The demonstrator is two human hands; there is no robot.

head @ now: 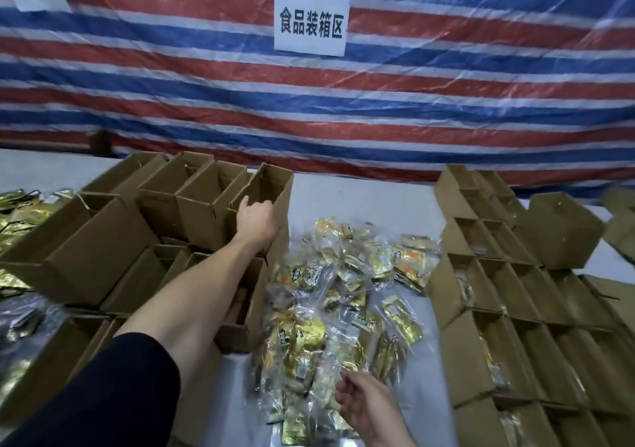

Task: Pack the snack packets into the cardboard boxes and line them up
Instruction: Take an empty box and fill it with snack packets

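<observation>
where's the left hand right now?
Head view, left of centre: the left hand grips the near rim of an open cardboard box at the left stack's right end, beyond the packet pile.

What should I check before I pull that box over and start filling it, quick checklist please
1. Left hand on the empty cardboard box: ok, fingers over its rim.
2. Box open at the top: ok.
3. Box empty: cannot tell, its bottom is hidden.
4. Snack packets in reach: ok, piled on the table between the box stacks.
5. Right hand holding a packet: cannot tell, fingers curl at the pile's edge.
6. Packed boxes lined up on the right: ok.
</observation>
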